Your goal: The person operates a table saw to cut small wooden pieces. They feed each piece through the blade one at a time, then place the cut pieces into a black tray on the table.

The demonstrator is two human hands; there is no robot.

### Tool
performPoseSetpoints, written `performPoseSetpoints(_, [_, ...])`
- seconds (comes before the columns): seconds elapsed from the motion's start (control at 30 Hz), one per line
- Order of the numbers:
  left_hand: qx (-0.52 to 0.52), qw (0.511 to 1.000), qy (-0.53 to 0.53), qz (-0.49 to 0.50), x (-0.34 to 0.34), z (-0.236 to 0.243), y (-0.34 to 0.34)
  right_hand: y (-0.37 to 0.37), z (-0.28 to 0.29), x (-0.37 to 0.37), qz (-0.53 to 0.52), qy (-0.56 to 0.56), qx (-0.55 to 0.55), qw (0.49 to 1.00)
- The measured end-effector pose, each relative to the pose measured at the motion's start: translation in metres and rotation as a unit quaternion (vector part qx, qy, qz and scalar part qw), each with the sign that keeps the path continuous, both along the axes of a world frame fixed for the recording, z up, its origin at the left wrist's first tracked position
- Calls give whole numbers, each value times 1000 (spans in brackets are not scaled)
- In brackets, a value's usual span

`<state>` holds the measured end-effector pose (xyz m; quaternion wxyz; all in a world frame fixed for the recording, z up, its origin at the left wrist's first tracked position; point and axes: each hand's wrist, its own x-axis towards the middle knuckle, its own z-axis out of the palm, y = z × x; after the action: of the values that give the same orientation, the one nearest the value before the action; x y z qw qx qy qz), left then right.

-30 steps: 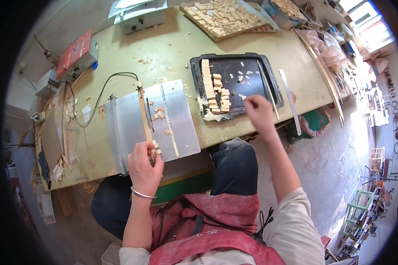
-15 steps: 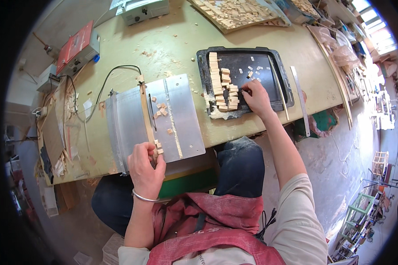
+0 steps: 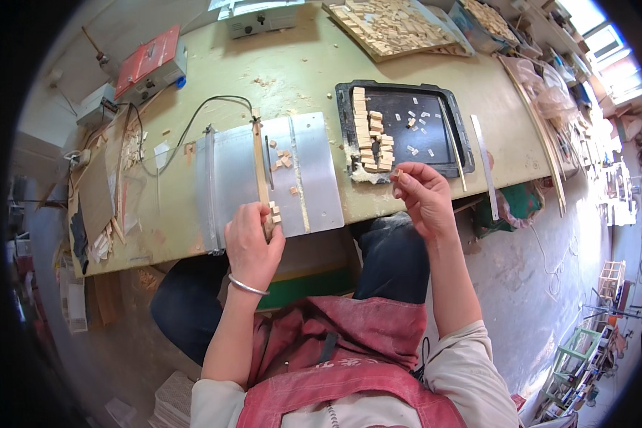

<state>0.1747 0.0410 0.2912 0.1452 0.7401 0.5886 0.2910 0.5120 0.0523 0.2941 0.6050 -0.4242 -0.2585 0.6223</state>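
Note:
My left hand (image 3: pixel 254 237) rests at the near end of a wooden strip (image 3: pixel 260 160) on a silver metal plate (image 3: pixel 321 178). Its thumb and fingers close around small wooden blocks (image 3: pixel 276 214), partly hidden by the fingertips. A dark narrow slot (image 3: pixel 267 158) runs beside the strip, and a few loose blocks (image 3: pixel 283 160) lie to its right. Over the near edge of a black tray (image 3: pixel 435 91), my right hand (image 3: pixel 428 198) pinches one small wooden block (image 3: pixel 398 173). Stacked wooden blocks (image 3: pixel 362 125) fill the tray's left side; small whitish pieces (image 3: pixel 415 151) are scattered on its floor.
A board heaped with wooden pieces (image 3: pixel 392 28) lies at the back. Red (image 3: pixel 150 63) and grey (image 3: pixel 264 20) machine boxes stand behind on the left, with a black cable (image 3: pixel 192 118). A metal ruler (image 3: pixel 483 164) and long wooden strips (image 3: pixel 538 128) lie on the right.
My right hand has drawn back from the tray's stacked blocks toward me and turned up, a small block now showing in its fingertips. My left hand stays by the wooden strip. The view has shifted slightly.

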Motion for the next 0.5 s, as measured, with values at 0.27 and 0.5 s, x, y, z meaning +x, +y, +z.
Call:
performPoseSetpoints(0.27, [16, 1000, 7, -4, -5, -1, -6, -23, 11, -46, 24, -22, 38, 999])
performPoseSetpoints(0.5, [18, 1000, -4, -11, -8, -4, -14, -51, 12, -121, 36, -269, 38, 962])
